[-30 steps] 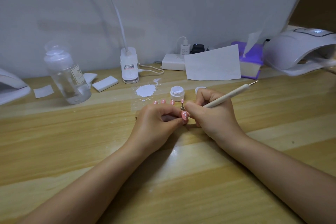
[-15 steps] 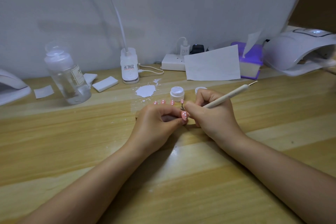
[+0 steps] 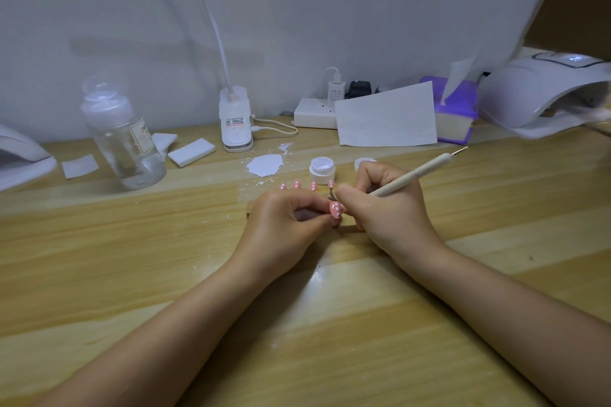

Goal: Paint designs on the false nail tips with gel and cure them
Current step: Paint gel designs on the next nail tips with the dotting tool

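Nearest to us, our two forearms reached across the wooden desk (image 3: 99, 258) and met at a pink nail tip (image 3: 336, 209). Our left hand (image 3: 284, 225) pinched that tip between thumb and forefinger; it already carried white dots. Our right hand (image 3: 386, 208), touching the left, gripped a dotting tool (image 3: 420, 172) like a pen, its point just above the tip. We judged that a slip of either hand could smear the wet dots. Just beyond the tip stood four more dotted tips (image 3: 305, 185) in a row, then an open gel pot (image 3: 322, 169) and its lid (image 3: 363, 162). Far right of the tip, at the back, sat the curing lamp (image 3: 542, 92).
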Demonstrator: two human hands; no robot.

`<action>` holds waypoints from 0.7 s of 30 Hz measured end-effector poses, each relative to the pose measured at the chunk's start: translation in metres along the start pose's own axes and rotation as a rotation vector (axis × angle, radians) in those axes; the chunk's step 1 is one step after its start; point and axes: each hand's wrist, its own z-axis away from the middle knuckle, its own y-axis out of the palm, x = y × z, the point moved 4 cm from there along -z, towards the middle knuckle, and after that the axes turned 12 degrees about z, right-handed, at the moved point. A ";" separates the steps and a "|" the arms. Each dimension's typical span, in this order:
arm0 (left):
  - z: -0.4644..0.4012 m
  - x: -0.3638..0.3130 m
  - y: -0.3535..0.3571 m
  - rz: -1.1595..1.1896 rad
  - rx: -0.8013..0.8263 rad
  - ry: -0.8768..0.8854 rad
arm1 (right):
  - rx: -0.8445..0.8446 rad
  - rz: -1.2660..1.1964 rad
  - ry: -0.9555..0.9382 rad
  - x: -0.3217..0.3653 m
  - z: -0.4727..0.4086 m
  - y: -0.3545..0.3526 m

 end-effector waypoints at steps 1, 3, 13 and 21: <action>0.000 0.000 0.000 0.005 0.000 -0.003 | 0.000 0.000 0.000 0.000 0.000 0.000; 0.000 0.001 0.000 0.010 0.001 -0.010 | 0.004 -0.006 0.000 0.000 0.000 0.000; 0.000 0.000 0.000 -0.017 0.000 0.004 | 0.006 -0.005 -0.008 0.001 0.001 0.000; 0.000 0.001 0.000 -0.018 -0.010 -0.008 | 0.000 0.003 -0.006 0.001 0.001 -0.001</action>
